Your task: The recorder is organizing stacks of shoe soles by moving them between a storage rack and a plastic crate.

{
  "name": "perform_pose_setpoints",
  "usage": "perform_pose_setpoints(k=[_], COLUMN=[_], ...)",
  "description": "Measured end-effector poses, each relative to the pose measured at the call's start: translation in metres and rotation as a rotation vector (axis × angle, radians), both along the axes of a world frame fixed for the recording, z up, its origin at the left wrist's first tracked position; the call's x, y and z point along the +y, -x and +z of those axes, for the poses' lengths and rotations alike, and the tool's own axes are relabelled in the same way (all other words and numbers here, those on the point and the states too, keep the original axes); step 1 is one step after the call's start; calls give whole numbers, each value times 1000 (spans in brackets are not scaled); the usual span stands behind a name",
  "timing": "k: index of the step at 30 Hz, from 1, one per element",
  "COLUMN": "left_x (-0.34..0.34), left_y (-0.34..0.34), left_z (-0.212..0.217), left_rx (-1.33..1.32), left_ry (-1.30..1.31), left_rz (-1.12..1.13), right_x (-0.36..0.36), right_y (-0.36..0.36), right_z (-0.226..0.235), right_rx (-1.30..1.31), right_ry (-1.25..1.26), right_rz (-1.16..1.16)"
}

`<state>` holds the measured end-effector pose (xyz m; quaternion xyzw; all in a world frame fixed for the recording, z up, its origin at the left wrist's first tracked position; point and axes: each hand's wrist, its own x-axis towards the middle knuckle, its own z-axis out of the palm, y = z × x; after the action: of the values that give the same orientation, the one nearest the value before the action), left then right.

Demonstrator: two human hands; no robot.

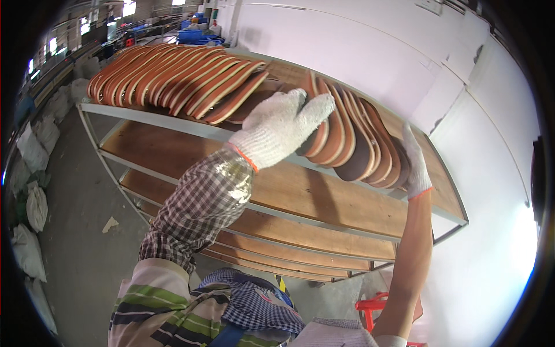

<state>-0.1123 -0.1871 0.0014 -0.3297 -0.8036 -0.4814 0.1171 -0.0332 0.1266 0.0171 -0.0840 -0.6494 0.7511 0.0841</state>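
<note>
Brown, curved pieces with pale edge stripes, which look like shoe soles, stand in two rows on the top shelf. My left hand [283, 122], in a white knitted glove, is at the left end of the right-hand bunch of soles [352, 136], thumb apart from the fingers. Flat against the right end of that bunch lies my right hand [415, 162], gloved too, with its fingers stretched out. The bunch leans between my two hands. A longer row of soles [173, 78] leans together to the left, apart from my left hand.
The soles stand on a metal-framed rack [173, 124] with several wooden shelves below. A white wall [358, 40] rises behind and to the right. White sacks [36, 205] line the floor at left. A red plastic stool [370, 306] stands at lower right.
</note>
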Motion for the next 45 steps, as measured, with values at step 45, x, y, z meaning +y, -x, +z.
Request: perform_pose_setpoints(k=[45], left_x=[189], left_y=[-227], left_z=[-308], left_rx=[-2569], left_ry=[-138], left_rz=[-1639], right_x=[-162], right_y=[-356], right_z=[-113], right_rx=[-442], right_ry=[-2137], right_rz=[-1191])
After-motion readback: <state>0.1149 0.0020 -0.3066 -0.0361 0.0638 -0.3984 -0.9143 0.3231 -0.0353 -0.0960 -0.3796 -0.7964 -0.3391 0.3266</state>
